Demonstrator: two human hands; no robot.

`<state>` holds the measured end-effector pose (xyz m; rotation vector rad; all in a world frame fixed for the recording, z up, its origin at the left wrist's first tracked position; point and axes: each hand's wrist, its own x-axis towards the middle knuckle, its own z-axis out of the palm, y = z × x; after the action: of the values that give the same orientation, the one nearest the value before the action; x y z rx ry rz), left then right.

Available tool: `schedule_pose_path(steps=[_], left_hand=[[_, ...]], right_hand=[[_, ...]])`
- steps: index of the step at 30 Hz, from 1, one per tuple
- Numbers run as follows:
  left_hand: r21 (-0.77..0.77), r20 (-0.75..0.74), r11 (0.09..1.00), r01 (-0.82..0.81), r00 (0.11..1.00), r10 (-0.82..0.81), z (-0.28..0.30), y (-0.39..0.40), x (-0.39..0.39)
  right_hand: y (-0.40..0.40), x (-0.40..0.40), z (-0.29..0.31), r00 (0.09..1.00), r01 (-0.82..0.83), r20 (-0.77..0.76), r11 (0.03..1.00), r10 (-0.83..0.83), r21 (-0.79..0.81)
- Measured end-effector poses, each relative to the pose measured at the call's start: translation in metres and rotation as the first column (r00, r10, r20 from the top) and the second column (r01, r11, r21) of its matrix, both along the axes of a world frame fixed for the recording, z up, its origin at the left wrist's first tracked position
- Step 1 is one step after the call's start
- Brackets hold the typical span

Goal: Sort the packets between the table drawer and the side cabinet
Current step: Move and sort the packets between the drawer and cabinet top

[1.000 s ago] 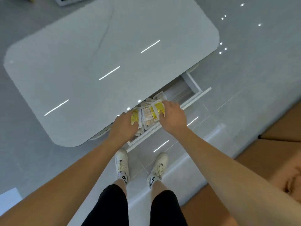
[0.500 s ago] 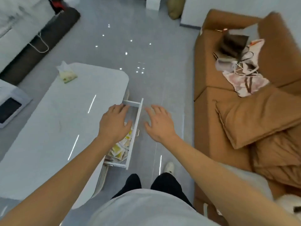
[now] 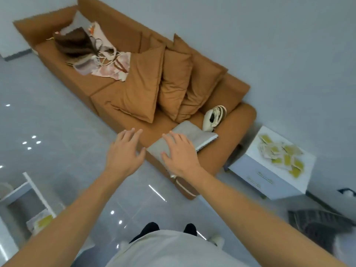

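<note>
Both my hands are stretched out in front of me with fingers spread and nothing in them: my left hand [image 3: 124, 151] and my right hand [image 3: 180, 153], seen against the sofa's front edge. The white side cabinet [image 3: 264, 176] stands at the right, beside the sofa. Several yellow and white packets [image 3: 283, 155] lie scattered on its top. At the lower left the table drawer [image 3: 36, 191] is pulled out, with a few packets [image 3: 41, 221] showing in it.
A brown sofa [image 3: 123, 91] with cushions, clothes and a grey folded cloth [image 3: 186, 135] fills the middle. A white bag [image 3: 213, 117] lies on its right end. A dark object [image 3: 317, 222] sits on the floor at the lower right. Glossy grey floor lies between drawer and cabinet.
The hands let go of the packets in the drawer and came up with nothing in them. The view swung right from the table and drawer to the sofa and side cabinet.
</note>
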<state>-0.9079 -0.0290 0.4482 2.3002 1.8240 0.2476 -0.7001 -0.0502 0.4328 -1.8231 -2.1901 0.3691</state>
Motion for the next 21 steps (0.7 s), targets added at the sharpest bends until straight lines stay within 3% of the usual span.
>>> schedule_pose_path(steps=[8, 15, 21], left_hand=[[-0.061, 0.096, 0.938, 0.342, 0.937, -0.336, -0.029, 0.008, 0.336], [-0.112, 0.051, 0.864, 0.491, 0.871, -0.489, -0.052, 0.028, 0.496], [-0.217, 0.027, 0.802, 0.557, 0.824, -0.565, -0.117, 0.09, 0.619]], right_hand=[[-0.063, 0.322, -0.013, 0.921, 0.387, 0.079, 0.92, -0.381, -0.063], [-0.075, 0.491, -0.045, 0.821, 0.571, 0.084, 0.808, -0.565, -0.147], [-0.044, 0.599, -0.11, 0.734, 0.668, 0.086, 0.692, -0.674, -0.274]])
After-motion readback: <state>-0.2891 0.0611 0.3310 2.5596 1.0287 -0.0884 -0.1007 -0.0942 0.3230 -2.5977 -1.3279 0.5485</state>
